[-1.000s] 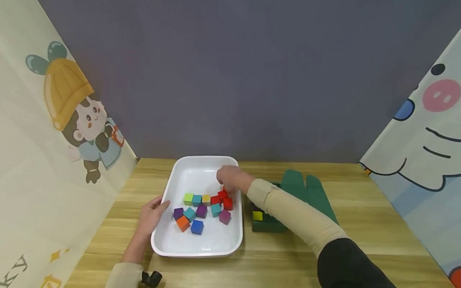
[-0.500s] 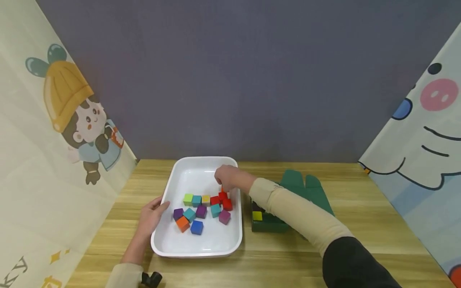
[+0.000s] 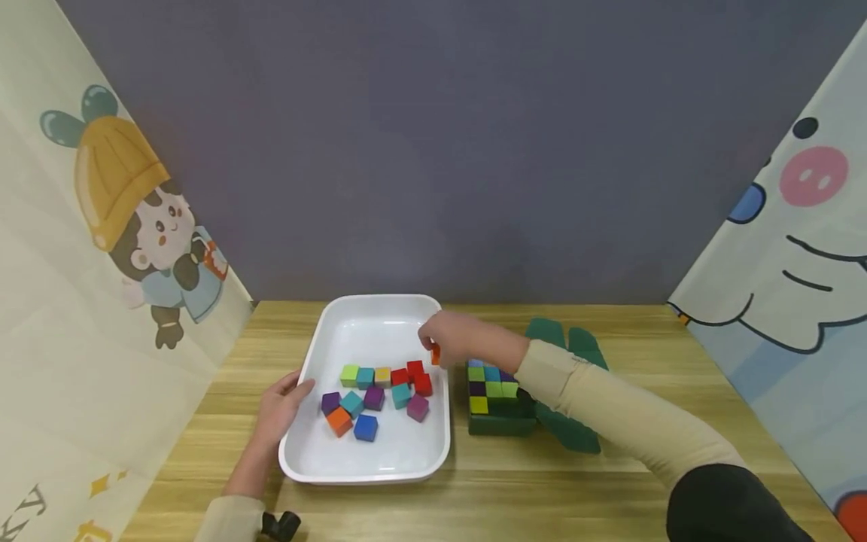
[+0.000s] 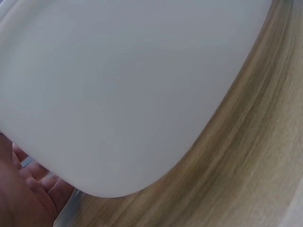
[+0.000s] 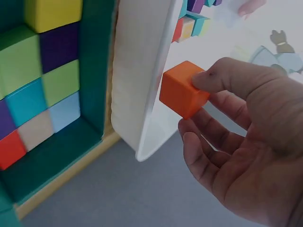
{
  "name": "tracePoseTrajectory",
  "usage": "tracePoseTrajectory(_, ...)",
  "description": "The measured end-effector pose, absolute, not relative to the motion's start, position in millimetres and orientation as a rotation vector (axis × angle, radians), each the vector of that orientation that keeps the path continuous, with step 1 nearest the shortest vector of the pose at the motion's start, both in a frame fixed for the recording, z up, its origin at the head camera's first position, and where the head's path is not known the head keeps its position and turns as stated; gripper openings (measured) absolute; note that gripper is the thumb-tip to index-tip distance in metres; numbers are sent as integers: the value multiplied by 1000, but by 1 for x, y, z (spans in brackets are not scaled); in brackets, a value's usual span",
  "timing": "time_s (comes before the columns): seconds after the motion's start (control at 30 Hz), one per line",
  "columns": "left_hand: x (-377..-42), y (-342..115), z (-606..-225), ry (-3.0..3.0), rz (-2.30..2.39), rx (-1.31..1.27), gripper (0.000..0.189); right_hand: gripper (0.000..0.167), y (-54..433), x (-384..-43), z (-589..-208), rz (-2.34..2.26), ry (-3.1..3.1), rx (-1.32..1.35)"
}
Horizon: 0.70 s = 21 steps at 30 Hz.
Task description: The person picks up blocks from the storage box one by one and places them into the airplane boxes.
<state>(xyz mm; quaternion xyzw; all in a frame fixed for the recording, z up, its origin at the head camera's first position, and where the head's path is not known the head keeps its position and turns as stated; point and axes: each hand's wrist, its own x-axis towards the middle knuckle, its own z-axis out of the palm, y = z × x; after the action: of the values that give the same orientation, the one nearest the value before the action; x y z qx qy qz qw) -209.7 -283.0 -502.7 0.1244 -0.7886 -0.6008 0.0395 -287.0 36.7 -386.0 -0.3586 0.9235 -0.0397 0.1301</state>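
Currently orange cube [image 5: 182, 90] pinched in right hand [image 5: 253, 137], at right side of white tray [image 3: 369, 461] gripped by left hand [image 3: 278, 409]

free: tray [image 3: 369, 331] far end | obstacle: tray wall [image 5: 135, 80] between orange cube [image 5: 181, 89] and green box [image 3: 501, 426]

Cartoon-printed panels [image 3: 88, 301] flank a grey wall [image 3: 420, 150] behind the wood-grain table [image 3: 528, 482]
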Motion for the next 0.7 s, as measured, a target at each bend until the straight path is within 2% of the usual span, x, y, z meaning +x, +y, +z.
tracePoseTrajectory(0.3,-210,-284,-505,-2445,-1802,411,48,17,94,-262,-388,-187,2685,-1107)
tracePoseTrajectory(0.47,-209,-285,-504,-2449,-1818,401,49,23,116,-253,-399,-238,2648,-1019)
tracePoseTrajectory(0.7,-210,-286,-504,-2470,-1808,415,50,26,132,-244,-415,-297,2608,-1030)
